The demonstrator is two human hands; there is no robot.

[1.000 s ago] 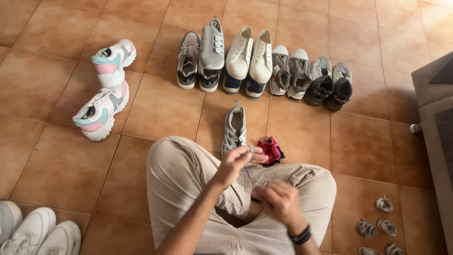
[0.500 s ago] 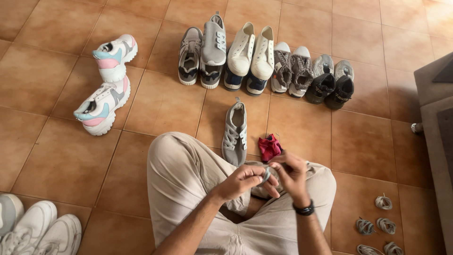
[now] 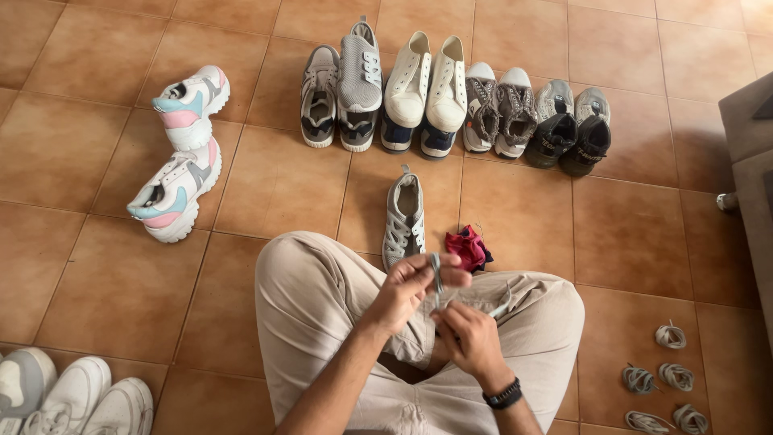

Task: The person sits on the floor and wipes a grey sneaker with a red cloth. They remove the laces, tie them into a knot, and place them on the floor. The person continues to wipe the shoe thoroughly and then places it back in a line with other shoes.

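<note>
floor (image 3: 105, 266) – terracotta tiles, pale grout | grey furniture (image 3: 749, 169) – right edge

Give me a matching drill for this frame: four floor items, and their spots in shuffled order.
Things:
1. pink-and-blue sneakers
2. bundled laces
3. red cloth
4. single grey shoe

Places:
A. right of the grey shoe, by the knee
B. far left, apart from the row
C. directly ahead of the hands, below the row
D. lower right floor

Pairs: 1-B, 2-D, 3-A, 4-C
</note>
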